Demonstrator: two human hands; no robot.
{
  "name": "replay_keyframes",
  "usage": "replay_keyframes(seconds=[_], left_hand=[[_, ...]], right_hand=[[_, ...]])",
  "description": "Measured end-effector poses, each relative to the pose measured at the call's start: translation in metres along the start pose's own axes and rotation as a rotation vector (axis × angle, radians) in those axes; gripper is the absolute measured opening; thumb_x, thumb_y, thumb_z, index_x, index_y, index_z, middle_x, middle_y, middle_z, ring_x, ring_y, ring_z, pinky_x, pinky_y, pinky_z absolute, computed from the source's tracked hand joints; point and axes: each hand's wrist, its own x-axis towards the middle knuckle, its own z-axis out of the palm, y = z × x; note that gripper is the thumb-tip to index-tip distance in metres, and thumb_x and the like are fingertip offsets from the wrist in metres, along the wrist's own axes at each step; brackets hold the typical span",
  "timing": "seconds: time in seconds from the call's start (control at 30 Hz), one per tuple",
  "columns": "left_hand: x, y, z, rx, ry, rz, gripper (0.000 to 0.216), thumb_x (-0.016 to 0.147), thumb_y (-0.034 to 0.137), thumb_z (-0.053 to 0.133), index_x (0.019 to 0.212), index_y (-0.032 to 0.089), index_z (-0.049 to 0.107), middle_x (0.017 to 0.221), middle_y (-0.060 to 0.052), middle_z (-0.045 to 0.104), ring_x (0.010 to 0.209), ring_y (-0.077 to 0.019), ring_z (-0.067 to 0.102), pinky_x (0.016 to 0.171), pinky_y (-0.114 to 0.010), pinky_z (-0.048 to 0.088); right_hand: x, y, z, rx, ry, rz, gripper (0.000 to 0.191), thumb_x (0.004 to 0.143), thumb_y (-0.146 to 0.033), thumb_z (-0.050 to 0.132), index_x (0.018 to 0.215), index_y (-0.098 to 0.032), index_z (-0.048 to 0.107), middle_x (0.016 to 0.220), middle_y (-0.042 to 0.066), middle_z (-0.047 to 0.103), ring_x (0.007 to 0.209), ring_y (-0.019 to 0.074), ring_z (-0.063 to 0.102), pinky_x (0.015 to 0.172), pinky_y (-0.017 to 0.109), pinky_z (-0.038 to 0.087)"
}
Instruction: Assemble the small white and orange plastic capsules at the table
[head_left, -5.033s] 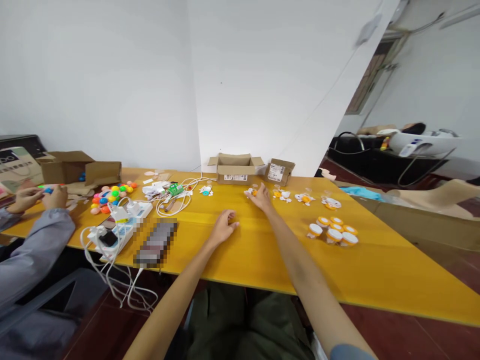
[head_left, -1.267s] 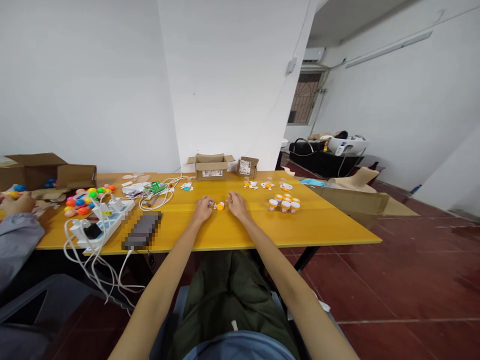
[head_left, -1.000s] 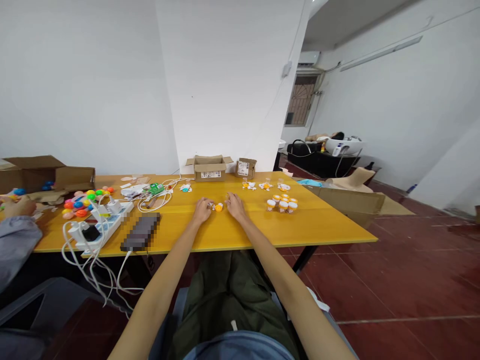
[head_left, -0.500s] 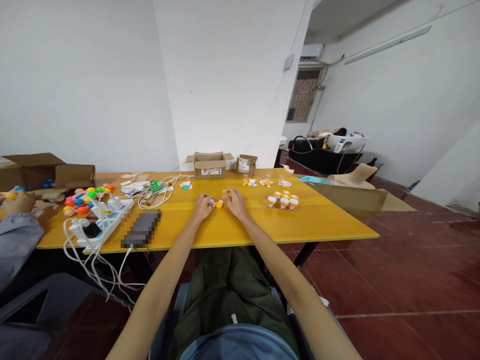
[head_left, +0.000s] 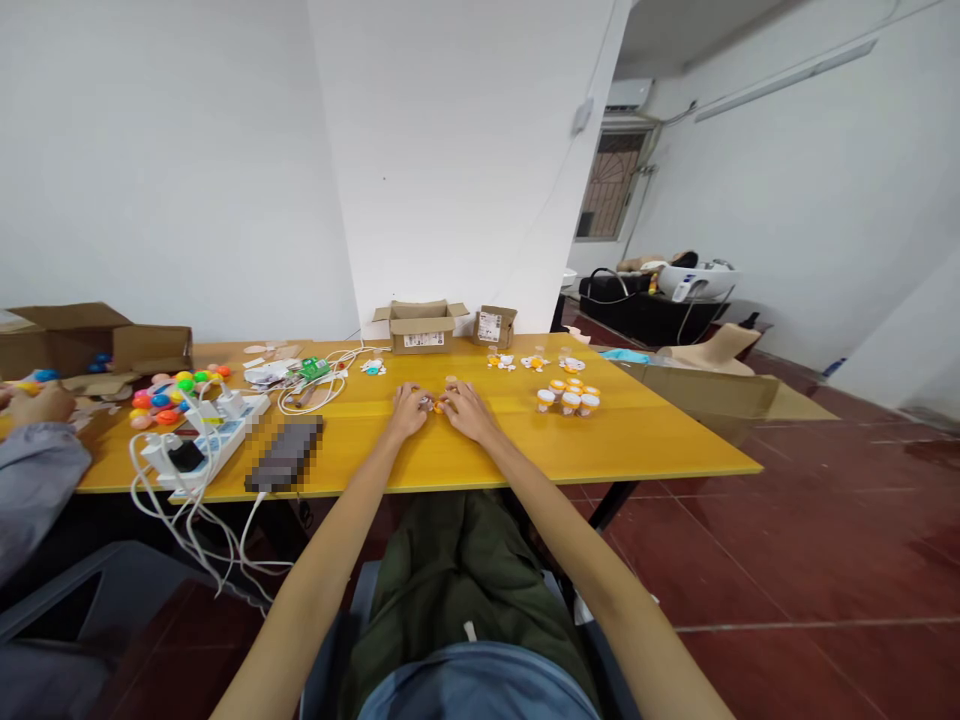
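Observation:
My left hand and my right hand rest close together on the yellow table, fingers curled round a small orange and white toy piece between them. Both hands pinch at it; its details are too small to make out. A cluster of small orange-and-white cups stands just to the right of my right hand. More small orange and white parts lie farther back.
Two open cardboard boxes stand at the table's far edge. A white power strip with cables and a dark flat object lie left. Coloured balls and another person's sleeve are at far left. Red tiled floor lies to the right.
Five seconds ago my right hand reached far back to the small parts. It has since drawn back, and now both hands have closed in together on the orange piece.

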Motion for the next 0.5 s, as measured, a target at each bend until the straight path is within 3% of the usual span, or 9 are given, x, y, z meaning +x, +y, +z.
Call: replay_keyframes(seconds=[0.3,0.5], left_hand=[[-0.002,0.004,-0.002,-0.013,0.099,-0.071,0.026,0.08,0.013,0.062,0.1,0.027,0.071,0.11,-0.007,0.06,0.113,-0.0268,0.056,0.102,-0.043,0.045],[0.002,0.0,0.001,-0.036,0.102,-0.119,0.023,0.08,0.013,0.062,0.097,0.026,0.072,0.107,-0.007,0.064,0.111,-0.0269,0.058,0.1,-0.042,0.046]], right_hand=[[-0.016,-0.003,-0.012,0.029,-0.018,-0.054,0.014,0.093,-0.029,0.059,0.101,-0.025,0.07,0.119,0.009,0.062,0.111,0.0235,0.057,0.101,0.041,0.047],[-0.02,-0.008,-0.017,0.023,-0.063,0.0,0.016,0.088,-0.034,0.067,0.1,-0.024,0.066,0.115,0.008,0.062,0.107,0.0239,0.056,0.098,0.04,0.047]])
